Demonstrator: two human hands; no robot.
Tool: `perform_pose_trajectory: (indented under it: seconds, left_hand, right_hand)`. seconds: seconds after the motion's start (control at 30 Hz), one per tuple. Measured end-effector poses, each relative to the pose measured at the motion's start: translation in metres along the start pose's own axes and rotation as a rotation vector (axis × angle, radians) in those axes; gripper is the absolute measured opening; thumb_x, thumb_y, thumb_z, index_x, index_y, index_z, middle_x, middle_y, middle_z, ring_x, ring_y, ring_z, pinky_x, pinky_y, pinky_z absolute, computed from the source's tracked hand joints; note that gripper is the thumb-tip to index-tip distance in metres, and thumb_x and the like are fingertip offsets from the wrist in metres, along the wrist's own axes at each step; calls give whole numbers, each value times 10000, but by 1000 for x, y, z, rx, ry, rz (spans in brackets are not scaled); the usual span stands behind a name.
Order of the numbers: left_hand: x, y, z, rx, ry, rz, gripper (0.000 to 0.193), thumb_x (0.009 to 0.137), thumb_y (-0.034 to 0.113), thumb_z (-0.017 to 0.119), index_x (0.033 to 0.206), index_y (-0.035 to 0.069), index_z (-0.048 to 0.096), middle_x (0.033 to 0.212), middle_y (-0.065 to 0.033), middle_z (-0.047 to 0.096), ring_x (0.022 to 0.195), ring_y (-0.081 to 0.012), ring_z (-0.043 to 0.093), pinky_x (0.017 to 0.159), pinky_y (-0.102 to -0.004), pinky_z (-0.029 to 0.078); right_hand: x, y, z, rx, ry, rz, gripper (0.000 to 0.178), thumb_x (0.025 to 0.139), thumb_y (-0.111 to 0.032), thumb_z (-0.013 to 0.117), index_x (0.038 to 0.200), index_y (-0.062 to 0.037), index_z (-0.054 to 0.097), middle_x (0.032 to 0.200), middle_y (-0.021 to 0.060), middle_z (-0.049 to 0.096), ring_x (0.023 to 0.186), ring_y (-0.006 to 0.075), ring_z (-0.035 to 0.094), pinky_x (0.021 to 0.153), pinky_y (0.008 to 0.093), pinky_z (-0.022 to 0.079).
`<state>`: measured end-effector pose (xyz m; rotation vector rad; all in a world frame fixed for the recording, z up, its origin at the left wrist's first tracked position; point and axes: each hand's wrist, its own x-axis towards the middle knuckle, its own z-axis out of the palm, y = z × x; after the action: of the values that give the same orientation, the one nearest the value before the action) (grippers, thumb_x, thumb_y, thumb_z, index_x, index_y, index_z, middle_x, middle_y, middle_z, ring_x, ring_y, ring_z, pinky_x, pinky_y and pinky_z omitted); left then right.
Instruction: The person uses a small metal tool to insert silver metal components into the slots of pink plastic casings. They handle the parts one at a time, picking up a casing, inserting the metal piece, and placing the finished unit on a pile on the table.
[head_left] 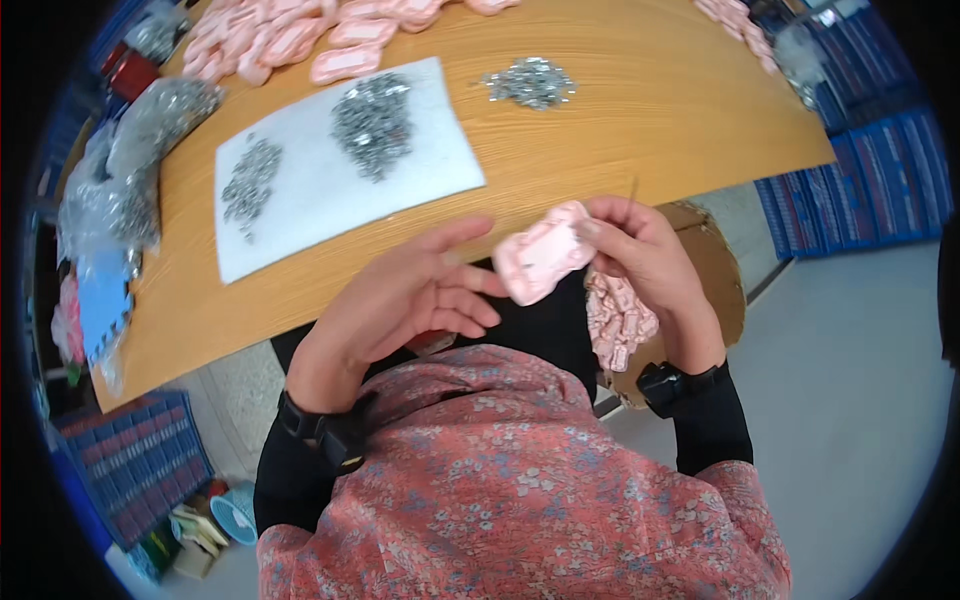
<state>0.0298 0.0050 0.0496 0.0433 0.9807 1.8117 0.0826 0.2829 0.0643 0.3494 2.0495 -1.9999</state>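
Note:
My right hand (640, 250) pinches a pink, puffy-edged piece (550, 252) with a flat oblong middle, between thumb and fingers, over my lap just off the table's near edge. A thin dark pointed tool (633, 192), like a needle or tweezers, sticks up from the same hand; its kind is too small to tell. My left hand (420, 290) is open with fingers spread. Its fingertips are close to the piece's left side; I cannot tell whether they touch. On the table ahead, a white foam sheet (300, 215) bears two heaps of small silvery parts (372, 125).
Another silvery heap (530, 82) lies on the wooden table (640, 120). Many pink pieces (270, 35) are piled at the far left. Clear plastic bags (150, 150) stand at the left edge. Below my right hand, a cardboard box (715, 255) has pink pieces (618, 320) by it. Blue crates (860, 185) stand right.

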Motion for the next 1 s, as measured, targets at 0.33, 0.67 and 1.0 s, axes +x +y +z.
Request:
perform_pose_trajectory:
  seconds: [0.33,0.67,1.0]
  left_hand:
    - [10,-14,22,200,-2,35,343,1035,151,424,1333,5,510,1012,-99,652,872,-160,654,792,-273,552]
    - [1,1,66,604,152,368,337,999,189,571,1284,8,553,1053,-28,628,940,-73,591,763,-234,518]
    - [9,1,63,742,355,588,221,928,171,672,1057,8,597,988,-32,639,894,-71,575,792,-264,490]
  right_hand:
    - [-87,83,-121,-1127,745,-436,126,854,-164,698,901,-50,721,1104,113,671,925,308,650,796,399,543]
    - [-47,-12,37,-1241,152,-910,296,766,-190,753,1016,-55,670,1486,90,442,1066,270,562,836,386,498]
    - [-19,-14,87,-1120,59,-977,345,732,-139,695,1042,10,664,1407,166,487,1126,302,555,785,409,481]
